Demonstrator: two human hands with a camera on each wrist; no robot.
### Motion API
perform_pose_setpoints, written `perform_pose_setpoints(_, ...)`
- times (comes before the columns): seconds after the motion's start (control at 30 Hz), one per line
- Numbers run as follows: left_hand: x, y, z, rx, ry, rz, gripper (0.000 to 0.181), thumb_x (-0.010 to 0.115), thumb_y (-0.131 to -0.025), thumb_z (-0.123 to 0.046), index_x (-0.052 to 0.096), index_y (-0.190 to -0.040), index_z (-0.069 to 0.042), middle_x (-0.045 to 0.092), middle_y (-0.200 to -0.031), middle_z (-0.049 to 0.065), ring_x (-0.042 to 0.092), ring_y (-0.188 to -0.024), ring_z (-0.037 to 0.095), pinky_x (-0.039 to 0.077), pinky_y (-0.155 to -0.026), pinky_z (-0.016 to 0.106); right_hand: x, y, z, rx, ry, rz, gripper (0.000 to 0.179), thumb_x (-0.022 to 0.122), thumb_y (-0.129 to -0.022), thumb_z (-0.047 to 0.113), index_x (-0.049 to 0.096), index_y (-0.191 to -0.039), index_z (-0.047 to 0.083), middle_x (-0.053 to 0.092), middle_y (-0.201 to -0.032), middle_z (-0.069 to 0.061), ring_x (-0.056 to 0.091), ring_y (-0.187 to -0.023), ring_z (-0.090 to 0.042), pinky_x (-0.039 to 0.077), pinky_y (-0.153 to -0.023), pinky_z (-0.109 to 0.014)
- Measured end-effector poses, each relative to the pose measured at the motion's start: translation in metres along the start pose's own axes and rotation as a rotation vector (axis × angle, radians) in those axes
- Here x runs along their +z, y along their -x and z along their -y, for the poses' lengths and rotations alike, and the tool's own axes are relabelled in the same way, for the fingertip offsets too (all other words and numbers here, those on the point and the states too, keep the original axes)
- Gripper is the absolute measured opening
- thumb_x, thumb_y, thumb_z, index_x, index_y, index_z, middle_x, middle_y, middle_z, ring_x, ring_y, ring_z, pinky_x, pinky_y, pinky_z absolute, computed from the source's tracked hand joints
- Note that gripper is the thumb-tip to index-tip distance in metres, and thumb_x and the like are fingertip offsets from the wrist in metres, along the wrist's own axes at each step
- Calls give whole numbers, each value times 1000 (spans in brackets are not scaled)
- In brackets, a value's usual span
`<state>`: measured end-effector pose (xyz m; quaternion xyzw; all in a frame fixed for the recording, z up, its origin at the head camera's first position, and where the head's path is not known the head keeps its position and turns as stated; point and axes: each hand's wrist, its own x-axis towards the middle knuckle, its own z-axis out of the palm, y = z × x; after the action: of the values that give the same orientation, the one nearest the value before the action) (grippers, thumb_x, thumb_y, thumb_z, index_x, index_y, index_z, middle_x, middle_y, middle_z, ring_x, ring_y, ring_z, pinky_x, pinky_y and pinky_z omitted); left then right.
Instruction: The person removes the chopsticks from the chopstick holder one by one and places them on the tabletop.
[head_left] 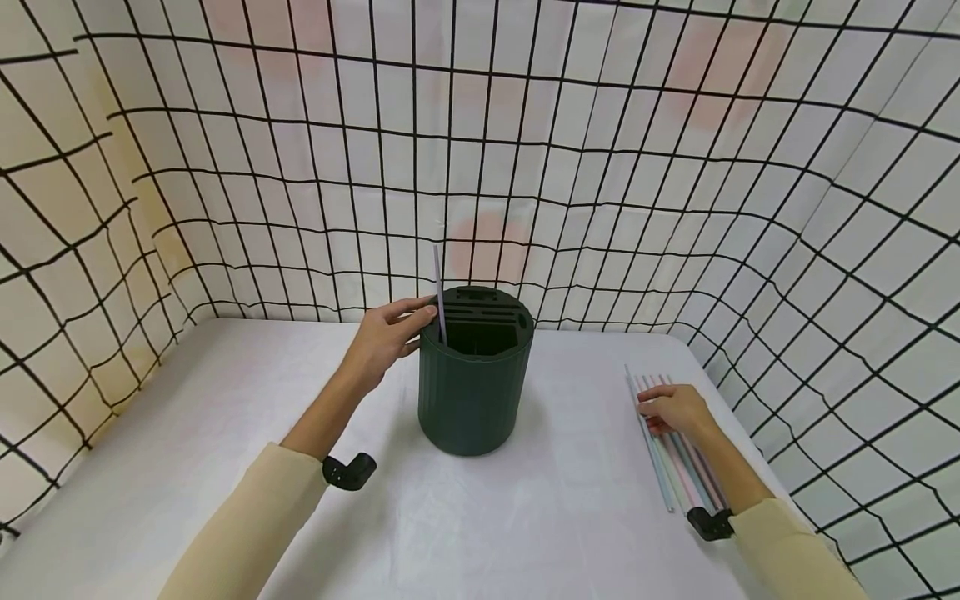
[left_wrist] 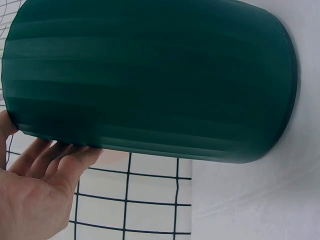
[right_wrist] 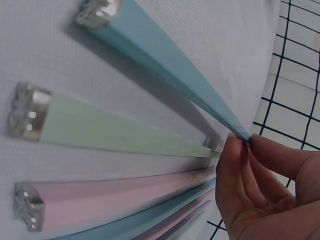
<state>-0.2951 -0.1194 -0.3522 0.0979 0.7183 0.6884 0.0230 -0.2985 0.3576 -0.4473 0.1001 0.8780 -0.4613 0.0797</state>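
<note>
A dark green ribbed utensil holder [head_left: 472, 408] stands upright on the table, its top divided into slots and a larger opening. One pale purple chopstick [head_left: 439, 287] stands in it, leaning at the left side. My left hand [head_left: 378, 342] holds the holder at its upper left, a digit at the rim and fingers against the outer wall; the left wrist view shows these fingers [left_wrist: 75, 160] on the ribbed side. At the right, my right hand [head_left: 675, 408] pinches a blue chopstick [right_wrist: 170, 65] between thumb and fingertips. Its silver decorated end lies toward the wrist camera.
Beside the pinched one lie several pastel chopsticks, among them a green chopstick [right_wrist: 115, 127] and a pink chopstick [right_wrist: 110, 192], roughly parallel. Black wire grid panels [head_left: 360, 142] with white cloth behind enclose the back and sides of the white table [head_left: 465, 525].
</note>
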Motion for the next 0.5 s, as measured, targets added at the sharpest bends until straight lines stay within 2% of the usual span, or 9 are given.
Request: perform_pose_setpoints(0.5, 0, -2, 2, -9, 3, -4, 49, 67, -99, -35, 61, -141, -13, 64, -138, 10, 61, -129, 22, 54, -105, 37, 4, -1, -5, 4, 64, -20, 37, 67, -96, 11, 64, -124, -12, 70, -78, -7, 65, -62, -12, 61, -59, -27)
